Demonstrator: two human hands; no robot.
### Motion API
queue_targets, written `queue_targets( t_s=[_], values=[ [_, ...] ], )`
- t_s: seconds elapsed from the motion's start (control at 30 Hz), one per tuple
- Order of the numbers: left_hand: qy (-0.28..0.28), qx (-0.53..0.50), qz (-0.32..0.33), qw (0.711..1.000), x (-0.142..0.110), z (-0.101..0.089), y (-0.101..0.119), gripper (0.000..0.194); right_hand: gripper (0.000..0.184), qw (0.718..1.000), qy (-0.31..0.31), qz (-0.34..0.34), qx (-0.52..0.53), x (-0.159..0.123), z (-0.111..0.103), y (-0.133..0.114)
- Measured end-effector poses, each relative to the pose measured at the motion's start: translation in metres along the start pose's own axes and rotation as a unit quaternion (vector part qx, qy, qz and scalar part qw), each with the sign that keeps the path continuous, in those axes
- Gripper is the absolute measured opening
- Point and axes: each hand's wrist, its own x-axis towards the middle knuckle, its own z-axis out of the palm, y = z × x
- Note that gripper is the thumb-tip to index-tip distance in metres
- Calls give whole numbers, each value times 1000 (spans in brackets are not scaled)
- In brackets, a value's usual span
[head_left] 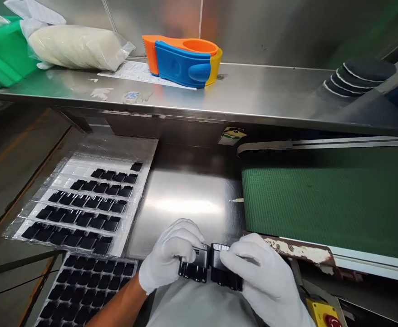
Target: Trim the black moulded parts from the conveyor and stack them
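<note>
My left fingers [188, 250] grip one glossy black part [200, 261], my right fingers [234, 260] a second part [218, 265], just apart near my grey clothing [200, 304]; their long edges run roughly crosswise, bumpy sides toward me.

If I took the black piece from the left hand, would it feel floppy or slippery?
The black piece would probably feel stiff: its edges look crisp. Its glossy surface suggests it might slip a little. The left hand seems to hold it alone, hinting that it's light.
</note>
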Motion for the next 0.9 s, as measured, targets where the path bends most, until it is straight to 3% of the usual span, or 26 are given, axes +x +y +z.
queue_targets(
  t_s=[0.07, 0.1, 0.13, 0.2, 0.27, 0.3, 0.33, 0.4, 0.47, 0.53, 0.63, 0.7, 0.8, 0.9],
  values=[
    [30, -120, -72, 990, 2, 13, 1, 23, 53, 992, 24, 91, 87, -6, 2, 2],
    [46, -194, -125, 972, 2, 21, 2, 29, 46, 972, 31, 166, 163, -9, 4, 2],
    [59, -258, -177, 948, 2, 29, 3, 38, 39, 932, 31, 246, 263, -11, 8, 3],
    [70, -330, -245, 909, -1, 46, 3, 55, 35, 798, 17, 370, 475, -16, 15, 1],
    [71, -371, -274, 884, -6, 62, 3, 59, 39, 667, 3, 409, 623, -21, 20, -3],
    [70, -396, -283, 871, -9, 68, 3, 58, 38, 626, 0, 409, 664, -23, 21, -4],
    [69, -424, -290, 855, -12, 73, 3, 57, 36, 603, -2, 406, 686, -26, 22, -5],
    [64, -458, -300, 834, -14, 78, 4, 56, 32, 591, 3, 405, 698, -32, 19, -5],
    [63, -424, -319, 845, -12, 78, 7, 52, 32, 607, 19, 414, 678, -38, 14, 0],
    [73, -315, -362, 875, -5, 74, 12, 44, 32, 662, 36, 427, 615, -41, 4, 7],
    [82, -72, -419, 901, 4, 65, 21, 31, 30, 831, 21, 414, 370, -42, -14, 18],
    [69, 47, -422, 903, 8, 62, 26, 27, 30, 920, -18, 354, 167, -41, -24, 22],
    [36, 134, -398, 907, 9, 64, 33, 24, 41, 966, -66, 248, 1, -40, -33, 25],
    [30, 152, -381, 911, 11, 69, 39, 21, 45, 976, -52, 211, -13, -42, -32, 25]
  ],
)
